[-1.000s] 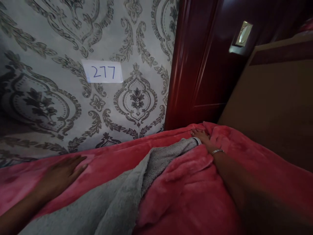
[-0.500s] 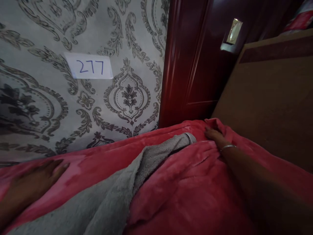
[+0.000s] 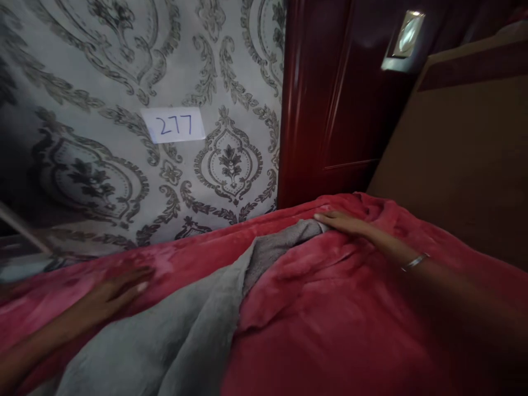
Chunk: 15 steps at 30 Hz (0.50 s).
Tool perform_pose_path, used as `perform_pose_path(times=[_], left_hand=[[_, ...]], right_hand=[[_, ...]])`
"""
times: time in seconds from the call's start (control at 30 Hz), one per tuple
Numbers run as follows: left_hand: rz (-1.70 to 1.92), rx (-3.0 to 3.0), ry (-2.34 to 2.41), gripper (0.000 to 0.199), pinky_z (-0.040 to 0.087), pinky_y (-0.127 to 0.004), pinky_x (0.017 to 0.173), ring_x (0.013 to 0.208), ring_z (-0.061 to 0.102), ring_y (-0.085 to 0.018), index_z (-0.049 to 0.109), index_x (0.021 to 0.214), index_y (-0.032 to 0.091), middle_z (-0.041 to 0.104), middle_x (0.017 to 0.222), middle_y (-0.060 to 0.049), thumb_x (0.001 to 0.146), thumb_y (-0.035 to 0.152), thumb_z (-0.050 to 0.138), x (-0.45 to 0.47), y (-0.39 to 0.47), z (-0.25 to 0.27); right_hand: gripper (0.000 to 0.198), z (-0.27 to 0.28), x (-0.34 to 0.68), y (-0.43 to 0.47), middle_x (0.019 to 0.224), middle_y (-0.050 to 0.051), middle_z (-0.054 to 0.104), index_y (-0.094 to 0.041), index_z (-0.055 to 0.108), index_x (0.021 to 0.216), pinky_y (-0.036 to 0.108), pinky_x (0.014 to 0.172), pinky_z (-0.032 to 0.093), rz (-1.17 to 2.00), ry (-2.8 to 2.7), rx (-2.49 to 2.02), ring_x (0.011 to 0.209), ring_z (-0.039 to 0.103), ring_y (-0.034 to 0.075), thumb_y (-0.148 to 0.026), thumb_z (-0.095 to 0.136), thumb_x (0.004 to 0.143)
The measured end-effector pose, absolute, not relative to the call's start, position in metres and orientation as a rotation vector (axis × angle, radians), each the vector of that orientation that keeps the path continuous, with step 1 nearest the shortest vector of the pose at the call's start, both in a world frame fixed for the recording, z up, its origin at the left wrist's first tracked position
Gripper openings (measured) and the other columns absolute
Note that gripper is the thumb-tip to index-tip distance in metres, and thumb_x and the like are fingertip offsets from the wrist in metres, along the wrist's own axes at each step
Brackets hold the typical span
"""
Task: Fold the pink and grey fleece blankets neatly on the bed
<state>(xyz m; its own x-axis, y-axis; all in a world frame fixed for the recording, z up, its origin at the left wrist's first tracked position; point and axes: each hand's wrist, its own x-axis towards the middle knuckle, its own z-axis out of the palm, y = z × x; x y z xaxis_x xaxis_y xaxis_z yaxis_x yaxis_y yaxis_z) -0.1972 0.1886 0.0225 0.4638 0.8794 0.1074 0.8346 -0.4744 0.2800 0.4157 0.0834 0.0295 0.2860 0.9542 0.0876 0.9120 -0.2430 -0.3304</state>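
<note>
A red plush blanket (image 3: 330,319) covers the surface in front of me. Across it lies a grey fleecy cloth (image 3: 165,330), folded and creased, its narrow far end pointing toward the dark red door. At the left, my left hand (image 3: 117,291) rests open on the pinkish part of the blanket, thumb apart from the fingers, just beyond the grey cloth. My right hand (image 3: 340,221), with a silver bangle (image 3: 413,262) at the wrist, lies with fingers stretched out on the blanket, its fingertips by the tip of the grey cloth. Whether they touch the tip is unclear.
Patterned wallpaper (image 3: 231,82) rises behind the blanket, with a white paper label (image 3: 175,125) reading 277. To its right stands a dark red door (image 3: 313,110) with a gold-coloured fitting (image 3: 408,36). A large brown board or box (image 3: 462,143) leans at the right.
My right hand has moved left from the blanket's bunched far corner to the tip of the grey cloth. My left hand has come further into view, and the camera has shifted left.
</note>
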Motion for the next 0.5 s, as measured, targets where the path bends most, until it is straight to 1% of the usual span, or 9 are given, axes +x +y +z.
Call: perform_pose_path(times=[0.07,0.1,0.13,0.2,0.23,0.3,0.37,0.43,0.5], left_hand=[[0.386,2.502,1.483,0.053,0.054,-0.042,0.106,0.124,0.064,-0.026,0.064,0.131,0.048,0.068,0.132,0.012,0.088,0.063,0.036,-0.205,0.136,0.032],[0.443,2.57,1.475,0.053,0.058,-0.043,0.101,0.122,0.065,-0.027,0.057,0.135,0.055,0.066,0.133,0.015,0.087,0.065,0.037,-0.206,0.106,0.033],[0.516,2.706,1.436,0.059,0.058,-0.044,0.101,0.126,0.062,-0.029,0.048,0.14,0.059,0.062,0.138,0.017,0.082,0.067,0.044,-0.204,0.077,0.033],[0.538,3.034,1.302,0.087,0.053,-0.053,0.107,0.137,0.05,-0.036,0.034,0.15,0.057,0.05,0.15,0.012,0.068,0.075,0.059,-0.193,0.024,0.028],[0.509,3.139,1.226,0.093,0.053,-0.057,0.106,0.137,0.05,-0.038,0.031,0.152,0.054,0.048,0.153,0.009,0.067,0.074,0.063,-0.185,0.003,0.024],[0.503,3.22,1.172,0.095,0.055,-0.057,0.101,0.131,0.057,-0.037,0.025,0.157,0.047,0.048,0.154,0.002,0.073,0.066,0.065,-0.169,-0.025,0.017],[0.523,3.231,1.18,0.093,0.056,-0.056,0.1,0.127,0.061,-0.035,0.023,0.159,0.041,0.049,0.153,-0.004,0.078,0.057,0.065,-0.158,-0.038,0.014],[0.523,3.234,1.16,0.095,0.054,-0.057,0.101,0.128,0.059,-0.037,0.026,0.159,0.038,0.049,0.153,-0.007,0.076,0.056,0.067,-0.157,-0.045,0.013],[0.488,3.243,1.085,0.095,0.054,-0.058,0.1,0.13,0.057,-0.038,0.034,0.156,0.036,0.052,0.152,-0.008,0.071,0.059,0.069,-0.161,-0.05,0.012]], right_hand=[[0.048,0.03,0.401,0.078,0.129,0.007,0.068,-0.023,0.067,0.129,0.036,0.103,0.045,0.242,-1.764,-2.228,0.122,0.058,0.03,-0.052,0.046,0.098],[0.048,0.03,0.394,0.076,0.128,0.009,0.068,-0.021,0.067,0.129,0.036,0.101,0.046,0.239,-1.763,-2.268,0.12,0.059,0.031,-0.052,0.051,0.095],[0.049,0.03,0.388,0.075,0.125,0.011,0.069,-0.019,0.066,0.128,0.037,0.098,0.047,0.207,-1.723,-2.347,0.116,0.061,0.032,-0.051,0.055,0.093],[0.047,0.029,0.378,0.073,0.12,0.017,0.069,-0.015,0.066,0.124,0.04,0.093,0.049,0.143,-1.637,-2.486,0.11,0.064,0.034,-0.046,0.059,0.089],[0.044,0.029,0.375,0.071,0.118,0.018,0.069,-0.013,0.067,0.12,0.041,0.091,0.049,0.119,-1.605,-2.511,0.108,0.064,0.035,-0.043,0.057,0.089],[0.034,0.029,0.372,0.067,0.113,0.019,0.07,-0.013,0.07,0.11,0.041,0.09,0.049,0.1,-1.553,-2.458,0.105,0.065,0.034,-0.035,0.053,0.089],[0.028,0.03,0.376,0.061,0.103,0.015,0.072,-0.015,0.072,0.096,0.037,0.088,0.049,0.086,-1.438,-2.259,0.101,0.066,0.03,-0.026,0.049,0.086],[0.028,0.032,0.385,0.051,0.093,0.011,0.072,-0.016,0.071,0.091,0.033,0.085,0.05,0.072,-1.306,-2.023,0.094,0.065,0.026,-0.021,0.044,0.083],[0.03,0.035,0.396,0.041,0.085,0.009,0.07,-0.016,0.069,0.093,0.029,0.078,0.05,0.039,-1.204,-1.88,0.087,0.065,0.023,-0.02,0.041,0.082]])
